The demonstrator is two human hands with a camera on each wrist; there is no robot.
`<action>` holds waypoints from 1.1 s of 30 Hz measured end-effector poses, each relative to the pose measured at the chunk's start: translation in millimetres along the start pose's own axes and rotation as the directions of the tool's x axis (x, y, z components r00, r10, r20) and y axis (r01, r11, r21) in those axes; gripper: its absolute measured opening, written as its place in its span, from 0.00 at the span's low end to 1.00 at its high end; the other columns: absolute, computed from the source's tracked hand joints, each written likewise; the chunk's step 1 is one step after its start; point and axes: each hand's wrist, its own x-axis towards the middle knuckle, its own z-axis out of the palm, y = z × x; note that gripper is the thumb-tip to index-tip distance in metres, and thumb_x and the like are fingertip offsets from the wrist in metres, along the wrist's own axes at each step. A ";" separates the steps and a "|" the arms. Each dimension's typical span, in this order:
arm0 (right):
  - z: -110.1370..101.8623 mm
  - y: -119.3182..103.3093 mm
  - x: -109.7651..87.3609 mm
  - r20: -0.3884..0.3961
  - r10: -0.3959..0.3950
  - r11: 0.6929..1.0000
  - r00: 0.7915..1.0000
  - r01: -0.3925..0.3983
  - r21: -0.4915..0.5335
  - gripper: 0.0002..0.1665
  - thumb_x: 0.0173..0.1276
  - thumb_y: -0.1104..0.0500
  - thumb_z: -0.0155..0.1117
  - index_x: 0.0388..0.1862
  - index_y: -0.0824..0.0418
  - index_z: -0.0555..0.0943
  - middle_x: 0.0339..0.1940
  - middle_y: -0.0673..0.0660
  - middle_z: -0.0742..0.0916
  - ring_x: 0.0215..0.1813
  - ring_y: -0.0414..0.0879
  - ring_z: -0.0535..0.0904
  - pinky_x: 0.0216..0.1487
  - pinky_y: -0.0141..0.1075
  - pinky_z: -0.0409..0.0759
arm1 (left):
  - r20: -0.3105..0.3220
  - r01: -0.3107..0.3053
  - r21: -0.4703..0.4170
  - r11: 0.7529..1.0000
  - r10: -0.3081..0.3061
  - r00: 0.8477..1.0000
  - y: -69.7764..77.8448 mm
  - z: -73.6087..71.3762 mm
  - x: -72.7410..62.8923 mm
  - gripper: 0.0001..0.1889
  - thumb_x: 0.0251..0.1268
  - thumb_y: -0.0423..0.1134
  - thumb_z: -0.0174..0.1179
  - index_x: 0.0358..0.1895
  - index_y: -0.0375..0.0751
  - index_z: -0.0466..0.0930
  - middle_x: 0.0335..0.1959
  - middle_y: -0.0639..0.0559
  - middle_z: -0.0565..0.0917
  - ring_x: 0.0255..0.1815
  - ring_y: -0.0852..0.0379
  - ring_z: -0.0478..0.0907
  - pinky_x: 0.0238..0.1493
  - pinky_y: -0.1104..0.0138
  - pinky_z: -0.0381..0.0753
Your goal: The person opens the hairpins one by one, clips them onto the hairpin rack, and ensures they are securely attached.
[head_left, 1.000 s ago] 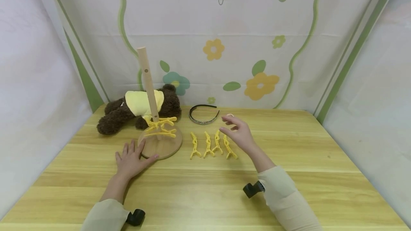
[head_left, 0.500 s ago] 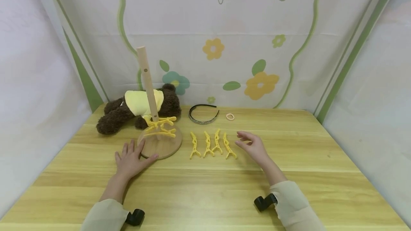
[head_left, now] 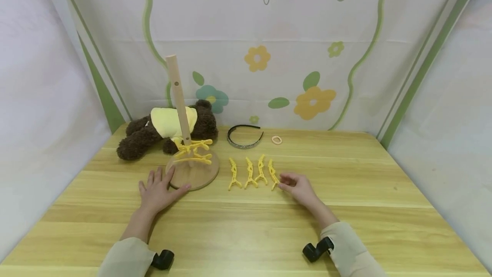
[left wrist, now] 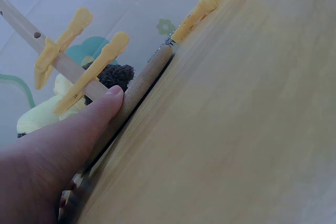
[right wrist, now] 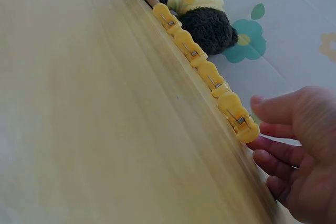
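My left hand (head_left: 157,195) lies with its fingers spread at the left edge of the round wooden base (head_left: 194,178) of a stand. In the left wrist view the thumb (left wrist: 105,108) rests on the base's rim. Yellow hair clips (head_left: 194,160) sit across the low part of the stand's upright post (head_left: 178,97). My right hand (head_left: 301,187) is beside the rightmost loose yellow hair clip (right wrist: 239,119). Its fingertips are at that clip's end, while the thumb (right wrist: 273,109) stands apart from it. Several such clips (head_left: 250,173) lie in a row on the table.
A dark headband (head_left: 244,145) and a small pale ring-shaped hair tie (head_left: 276,140) lie behind the clips. A brown teddy bear (head_left: 203,123) in a yellow shirt lies behind the stand. A flower-patterned curtain (head_left: 230,25) closes off the table's back edge.
My right hand has drawn back from near the hair tie, then moved down and left to the rightmost clip. The left hand has stayed in place.
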 end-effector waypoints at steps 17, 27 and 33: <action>-6.1 3.1 -0.8 -0.168 0.020 0.972 0.986 -0.058 -0.227 0.08 0.54 0.62 0.63 0.31 0.65 0.82 0.27 0.54 0.82 0.29 0.44 0.73 0.29 0.35 0.71 | 0.000 -0.007 0.003 1.000 0.007 1.000 -1.7 -0.9 -0.3 0.48 0.46 0.71 0.45 0.67 0.44 0.46 0.63 0.28 0.45 0.61 0.30 0.36 0.48 0.35 0.28; -5.6 3.5 -1.5 -0.101 -0.036 0.897 0.994 -0.012 -0.441 0.31 0.43 0.47 0.70 0.40 0.68 0.77 0.35 0.59 0.77 0.40 0.53 0.70 0.41 0.45 0.67 | -0.003 -0.011 -0.004 1.000 0.011 1.000 -0.1 -2.1 -0.8 0.48 0.46 0.71 0.46 0.67 0.44 0.46 0.62 0.27 0.45 0.61 0.30 0.36 0.48 0.35 0.29; -9.9 4.2 -1.6 -0.159 -0.046 0.896 0.986 -0.029 -0.443 0.26 0.46 0.54 0.69 0.40 0.71 0.77 0.36 0.63 0.77 0.42 0.56 0.69 0.44 0.47 0.65 | -0.007 -0.012 -0.003 1.000 0.012 1.000 -0.4 -0.6 -0.1 0.48 0.46 0.71 0.46 0.67 0.43 0.47 0.62 0.27 0.46 0.61 0.30 0.36 0.48 0.35 0.29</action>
